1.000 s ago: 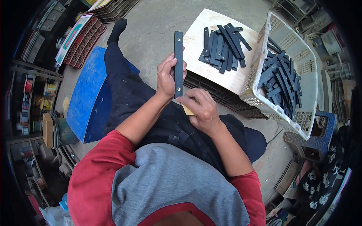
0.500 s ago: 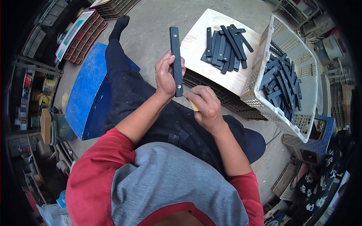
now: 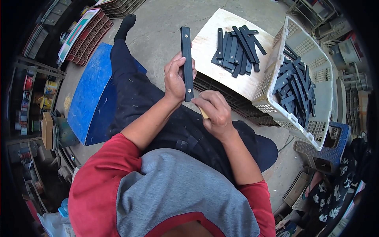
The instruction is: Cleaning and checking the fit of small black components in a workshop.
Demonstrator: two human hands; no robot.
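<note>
Strip (image 3: 187, 65) rightward, between left fingers (image 3: 176, 64)

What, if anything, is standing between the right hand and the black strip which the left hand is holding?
Nothing visible: the right hand, pinching a tan piece, is right beside the lower end of the black strip in the left hand. Whether its fingertips touch the strip, I cannot tell.

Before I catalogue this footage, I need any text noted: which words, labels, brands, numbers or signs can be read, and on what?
None can be read.
Shelved tins: labels too small and blurred.
Coloured panel at upper left: nothing legible.
Black bar in the left hand: no lettering visible.
</note>
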